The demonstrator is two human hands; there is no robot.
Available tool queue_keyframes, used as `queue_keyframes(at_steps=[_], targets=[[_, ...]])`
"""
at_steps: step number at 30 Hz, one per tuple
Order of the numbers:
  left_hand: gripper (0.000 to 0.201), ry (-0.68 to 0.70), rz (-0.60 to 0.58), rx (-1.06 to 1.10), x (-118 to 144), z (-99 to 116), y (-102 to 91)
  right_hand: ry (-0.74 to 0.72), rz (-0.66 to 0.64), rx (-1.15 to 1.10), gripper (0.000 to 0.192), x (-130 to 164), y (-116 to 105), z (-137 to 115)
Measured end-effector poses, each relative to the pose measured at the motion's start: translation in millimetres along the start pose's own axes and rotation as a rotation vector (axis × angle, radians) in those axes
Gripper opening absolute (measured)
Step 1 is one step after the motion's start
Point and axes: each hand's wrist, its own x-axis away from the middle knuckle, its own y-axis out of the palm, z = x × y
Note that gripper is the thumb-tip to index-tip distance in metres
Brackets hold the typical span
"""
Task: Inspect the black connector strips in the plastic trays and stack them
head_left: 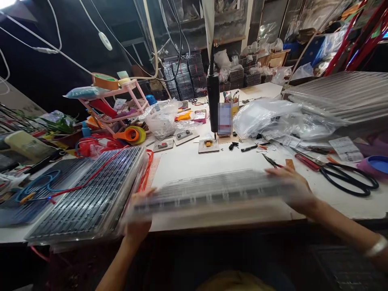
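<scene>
A clear plastic tray [209,196], blurred by motion, is held level above the front edge of the white table, with a row of dark parts along its near side. Its left end is gripped by my left hand [138,220], whose fingers partly show over the rim. My right hand [292,190] is closed around the right end, its fingers smeared. To the left, close to my left hand, lies a stack of similar trays [91,190] filled with rows of dark strips. Pliers [271,161] lie just behind my right hand.
An electric screwdriver [213,101] hangs over a small fixture block [208,146]. Large black-handled scissors [348,178] lie at the right. Plastic bags [269,117] and a pile of empty trays [342,95] fill the back right. A pink rack [118,101] stands at the back left.
</scene>
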Motion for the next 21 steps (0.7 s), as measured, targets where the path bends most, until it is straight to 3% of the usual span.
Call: queue_keyframes(at_steps=[3,7,11,15,16,18,21], targets=[[0.036,-0.095,0.125,-0.042,-54,7,30.5,0.201,0.043,0.085,0.054,-56,10,-5],[0.04,-0.173,0.052,-0.113,-88,9,54.5,0.371,-0.044,0.147,0.055,-87,26,-13],[0.044,-0.25,-0.151,-0.192,-67,2,59.3,0.42,-0.236,0.17,0.049,-65,39,-14],[0.024,-0.314,-0.288,-0.246,-34,-7,62.9,0.484,-0.383,0.218,0.043,-39,46,-18],[0.029,-0.321,-0.315,-0.252,-28,-8,62.6,0.5,-0.404,0.231,0.044,-36,46,-19],[0.044,-0.285,-0.393,-0.268,-18,-7,59.9,0.524,-0.434,0.25,0.05,-32,44,-23],[0.049,-0.175,-0.541,-0.386,-11,0,54.5,0.542,-0.502,0.294,0.058,-33,39,-30]])
